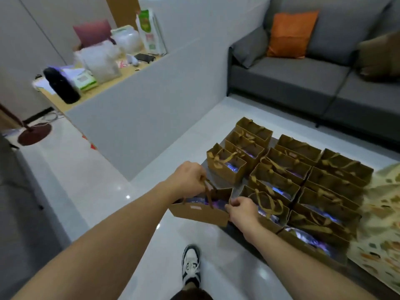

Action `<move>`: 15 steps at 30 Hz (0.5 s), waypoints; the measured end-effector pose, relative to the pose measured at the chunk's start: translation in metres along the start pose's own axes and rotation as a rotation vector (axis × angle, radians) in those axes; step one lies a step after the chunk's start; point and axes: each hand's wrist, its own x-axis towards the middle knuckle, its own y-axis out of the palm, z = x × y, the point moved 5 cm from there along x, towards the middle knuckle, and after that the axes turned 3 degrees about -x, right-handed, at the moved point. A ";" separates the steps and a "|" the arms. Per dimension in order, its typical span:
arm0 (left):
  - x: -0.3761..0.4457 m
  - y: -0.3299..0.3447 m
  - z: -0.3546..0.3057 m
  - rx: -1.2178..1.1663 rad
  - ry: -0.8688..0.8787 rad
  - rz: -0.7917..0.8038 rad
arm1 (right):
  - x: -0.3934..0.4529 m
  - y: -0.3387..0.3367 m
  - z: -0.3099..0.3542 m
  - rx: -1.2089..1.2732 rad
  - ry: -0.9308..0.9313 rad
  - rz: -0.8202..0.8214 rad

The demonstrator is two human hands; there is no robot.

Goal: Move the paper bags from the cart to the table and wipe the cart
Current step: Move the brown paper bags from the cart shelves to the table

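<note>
With the left hand (188, 176) gripping its handles and the right hand (242, 210) pinching its rim, one paper bag (201, 211) likely needs lowering onto the tabletop (238, 229) beside the other bags (303, 180).

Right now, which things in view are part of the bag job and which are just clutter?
Job:
- held paper bag, left hand gripping its handles, right hand pinching its edge
- rows of paper bags
- dark surface under them

Lying about:
- orange cushion on grey sofa
- black bottle
- patterned cloth
</note>
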 end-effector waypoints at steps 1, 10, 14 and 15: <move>0.015 0.001 0.007 0.004 0.030 0.026 | 0.009 0.005 0.002 -0.015 0.037 -0.013; 0.141 0.038 0.046 -0.013 0.209 0.246 | 0.082 0.045 0.024 -0.024 0.283 -0.117; 0.182 0.060 0.052 -0.009 0.255 0.339 | 0.102 0.060 0.024 0.106 0.396 -0.130; 0.190 0.067 0.052 -0.007 0.267 0.362 | 0.108 0.063 0.022 0.130 0.405 -0.132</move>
